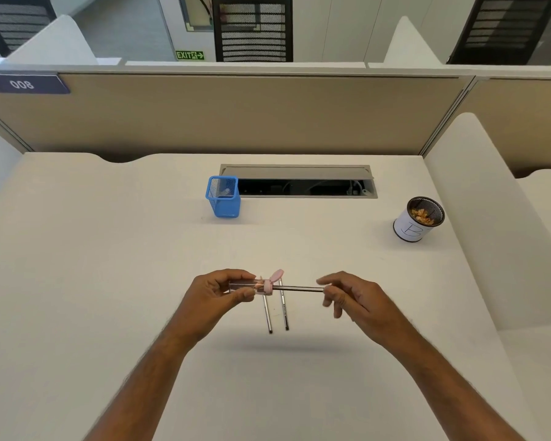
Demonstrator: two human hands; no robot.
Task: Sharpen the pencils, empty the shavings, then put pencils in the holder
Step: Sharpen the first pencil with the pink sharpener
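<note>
Head view: sharpening step, the left hand (218, 292) gripping the clear pink-capped sharpener (252, 286) above the tabletop (109, 249), the right hand (347, 296) pinching the inserted pencil (299, 288); next likely twisting, two pencils (277, 313) waiting below, blue mesh holder (223, 197) beyond.

The off-white tabletop (109, 281) is carrying a blue mesh holder (223, 197) standing near its recessed cable tray (299, 181), a white-wrapped cup (419, 219) sitting at far right, and two pencils (277, 308) lying side by side nearer the front.
</note>
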